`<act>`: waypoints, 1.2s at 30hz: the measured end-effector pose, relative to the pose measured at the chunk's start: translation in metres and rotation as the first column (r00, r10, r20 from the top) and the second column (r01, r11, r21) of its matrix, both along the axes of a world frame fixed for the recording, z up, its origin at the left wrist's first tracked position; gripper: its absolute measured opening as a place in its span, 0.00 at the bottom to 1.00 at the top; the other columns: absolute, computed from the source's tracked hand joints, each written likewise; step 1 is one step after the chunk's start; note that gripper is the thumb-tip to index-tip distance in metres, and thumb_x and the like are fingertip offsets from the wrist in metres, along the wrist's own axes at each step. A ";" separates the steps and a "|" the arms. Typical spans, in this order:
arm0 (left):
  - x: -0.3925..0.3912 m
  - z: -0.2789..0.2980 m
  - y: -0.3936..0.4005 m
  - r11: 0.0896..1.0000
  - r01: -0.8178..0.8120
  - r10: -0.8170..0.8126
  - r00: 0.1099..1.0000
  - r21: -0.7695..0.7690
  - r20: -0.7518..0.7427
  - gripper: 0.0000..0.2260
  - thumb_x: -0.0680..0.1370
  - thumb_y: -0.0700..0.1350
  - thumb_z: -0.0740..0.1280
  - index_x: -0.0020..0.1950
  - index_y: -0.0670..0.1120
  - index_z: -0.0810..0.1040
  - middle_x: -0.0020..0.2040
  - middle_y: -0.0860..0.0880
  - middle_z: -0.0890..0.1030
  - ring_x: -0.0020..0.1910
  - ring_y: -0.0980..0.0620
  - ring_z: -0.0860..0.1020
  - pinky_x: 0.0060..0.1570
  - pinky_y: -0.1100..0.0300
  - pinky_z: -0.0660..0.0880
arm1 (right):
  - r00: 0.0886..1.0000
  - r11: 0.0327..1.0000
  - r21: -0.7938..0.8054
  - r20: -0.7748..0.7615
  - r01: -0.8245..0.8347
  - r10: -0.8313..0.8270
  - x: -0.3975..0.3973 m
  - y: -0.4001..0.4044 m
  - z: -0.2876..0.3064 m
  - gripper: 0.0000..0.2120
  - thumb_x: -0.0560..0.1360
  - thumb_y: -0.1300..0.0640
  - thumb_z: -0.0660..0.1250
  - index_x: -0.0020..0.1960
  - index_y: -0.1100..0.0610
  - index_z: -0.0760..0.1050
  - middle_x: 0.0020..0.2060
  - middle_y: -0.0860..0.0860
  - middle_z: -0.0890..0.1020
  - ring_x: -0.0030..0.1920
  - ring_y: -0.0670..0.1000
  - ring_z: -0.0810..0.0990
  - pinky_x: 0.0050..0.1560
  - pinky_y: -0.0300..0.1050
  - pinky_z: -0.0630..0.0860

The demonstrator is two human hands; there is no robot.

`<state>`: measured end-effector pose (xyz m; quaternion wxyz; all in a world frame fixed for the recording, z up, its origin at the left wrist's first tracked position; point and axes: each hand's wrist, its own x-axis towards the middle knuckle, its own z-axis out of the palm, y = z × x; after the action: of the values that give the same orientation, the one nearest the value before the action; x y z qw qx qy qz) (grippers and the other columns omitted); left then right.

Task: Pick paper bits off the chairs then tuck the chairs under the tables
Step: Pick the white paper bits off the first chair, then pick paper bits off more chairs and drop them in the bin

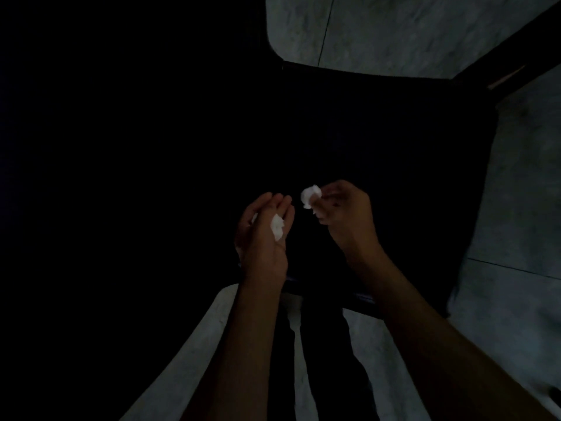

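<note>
Scene is dim. A large black mass fills the left half of the view; its nature cannot be told. Pale grey tiled floor (pixel 425 34) shows at top, right and bottom. A dark chair seat (pixel 379 141) lies at centre, its edge outlined against the floor.

Left hand (pixel 264 229) is held palm-up over the seat's near edge, fingers (pixel 280 203) nearly straight and close together, cupping a small crumpled white paper bit (pixel 277 226) that rests on the palm.

Right hand (pixel 346 208) is just beside the left hand, apart from it, fingers curled and pinching a second white paper bit (pixel 310 195), crumpled into a rough ball at the fingertips, above the seat.
</note>
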<state>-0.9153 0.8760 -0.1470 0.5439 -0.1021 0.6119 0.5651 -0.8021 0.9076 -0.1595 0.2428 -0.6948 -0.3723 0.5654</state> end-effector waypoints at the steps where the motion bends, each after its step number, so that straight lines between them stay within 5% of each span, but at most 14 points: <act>1: 0.002 0.002 -0.001 1.000 0.000 0.000 1.000 0.002 -0.001 0.09 0.79 0.31 0.60 0.58 0.35 0.75 0.54 0.38 0.80 0.55 0.41 0.81 0.59 0.50 0.77 | 0.998 1.000 -0.016 -0.053 0.023 -0.024 -0.002 -0.009 0.006 0.05 0.76 0.59 0.71 0.48 0.60 0.76 0.41 0.56 0.83 0.41 0.50 0.83 0.43 0.49 0.80; 7: 0.011 0.006 -0.011 0.989 0.138 -0.136 0.990 0.048 -0.039 0.10 0.81 0.36 0.57 0.58 0.39 0.76 0.57 0.41 0.80 0.53 0.48 0.82 0.56 0.55 0.79 | 0.971 0.994 0.010 -0.216 0.111 -0.106 -0.026 -0.042 0.027 0.03 0.77 0.64 0.68 0.47 0.64 0.79 0.41 0.58 0.85 0.43 0.52 0.84 0.42 0.42 0.80; 12: 0.013 0.014 -0.018 0.985 0.163 -0.162 0.987 0.055 -0.021 0.09 0.81 0.42 0.63 0.57 0.41 0.79 0.50 0.45 0.85 0.53 0.47 0.83 0.47 0.60 0.80 | 0.985 0.997 0.031 -0.159 0.073 -0.067 -0.028 -0.048 0.032 0.05 0.77 0.61 0.69 0.47 0.64 0.82 0.47 0.62 0.82 0.50 0.56 0.82 0.52 0.53 0.79; 15: 0.014 0.019 -0.022 0.977 0.185 -0.184 0.983 0.106 -0.018 0.08 0.79 0.40 0.67 0.56 0.39 0.79 0.50 0.42 0.85 0.54 0.43 0.83 0.48 0.57 0.80 | 0.995 0.996 0.090 -0.097 -0.009 0.018 -0.024 -0.048 0.038 0.08 0.77 0.58 0.68 0.44 0.61 0.83 0.46 0.58 0.80 0.49 0.49 0.79 0.49 0.45 0.78; 18: 0.012 0.021 -0.020 0.961 0.258 -0.248 0.963 0.100 -0.106 0.06 0.78 0.35 0.66 0.54 0.41 0.79 0.46 0.43 0.85 0.51 0.44 0.84 0.44 0.59 0.80 | 0.987 0.992 0.073 -0.115 -0.103 0.111 -0.017 -0.047 0.047 0.08 0.78 0.59 0.67 0.45 0.57 0.83 0.48 0.54 0.78 0.49 0.47 0.79 0.47 0.38 0.76; 22: 0.010 0.032 -0.011 0.950 0.310 -0.296 0.920 0.016 -0.258 0.06 0.78 0.36 0.67 0.51 0.45 0.81 0.41 0.46 0.85 0.45 0.48 0.84 0.42 0.60 0.79 | 0.984 0.996 0.032 -0.156 -0.080 0.084 -0.003 -0.046 0.062 0.07 0.78 0.59 0.66 0.47 0.50 0.82 0.51 0.54 0.80 0.51 0.50 0.81 0.54 0.46 0.77; 25: 0.009 0.048 -0.005 0.928 0.367 -0.358 0.824 -0.068 -0.438 0.03 0.76 0.41 0.70 0.46 0.49 0.82 0.37 0.52 0.84 0.37 0.55 0.82 0.39 0.60 0.79 | 0.998 0.993 0.112 -0.054 -0.022 0.028 0.008 -0.044 0.075 0.07 0.78 0.58 0.67 0.53 0.54 0.81 0.53 0.53 0.81 0.52 0.45 0.81 0.55 0.40 0.77; 28: 0.009 0.080 0.001 0.857 0.491 -0.466 0.612 -0.156 -0.639 0.01 0.74 0.47 0.73 0.43 0.53 0.82 0.36 0.55 0.83 0.37 0.57 0.82 0.35 0.61 0.78 | 0.996 0.976 0.211 0.081 -0.060 0.044 0.014 -0.037 0.100 0.11 0.77 0.57 0.68 0.59 0.55 0.78 0.55 0.49 0.79 0.49 0.34 0.77 0.49 0.25 0.71; 30: 0.008 0.110 0.007 0.816 0.534 -0.497 0.452 -0.221 -0.741 0.04 0.75 0.46 0.72 0.49 0.49 0.83 0.44 0.51 0.85 0.43 0.53 0.82 0.42 0.58 0.80 | 0.984 0.952 0.284 0.166 -0.117 0.072 0.016 -0.028 0.130 0.14 0.76 0.57 0.69 0.61 0.56 0.77 0.55 0.48 0.77 0.48 0.34 0.76 0.48 0.21 0.68; 33: 0.004 0.161 0.017 0.804 0.549 -0.472 0.352 -0.230 -0.809 0.15 0.76 0.41 0.69 0.62 0.47 0.80 0.53 0.47 0.84 0.50 0.51 0.82 0.53 0.56 0.79 | 0.957 0.906 0.375 0.273 -0.199 0.097 0.017 -0.012 0.182 0.16 0.75 0.57 0.70 0.62 0.58 0.76 0.57 0.52 0.77 0.53 0.45 0.77 0.56 0.33 0.71; 36: -0.004 0.226 0.022 0.805 0.581 -0.372 0.331 -0.123 -0.867 0.23 0.75 0.38 0.67 0.69 0.54 0.74 0.58 0.53 0.81 0.50 0.65 0.78 0.54 0.70 0.74 | 0.938 0.855 0.450 0.327 -0.259 0.112 0.016 0.005 0.246 0.18 0.76 0.56 0.69 0.64 0.59 0.75 0.60 0.55 0.77 0.58 0.52 0.77 0.61 0.47 0.73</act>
<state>-0.9191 0.8982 0.0789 0.3126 0.4357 0.7366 0.4121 -0.7863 0.9124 0.0863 0.2961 -0.6469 -0.5995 0.3666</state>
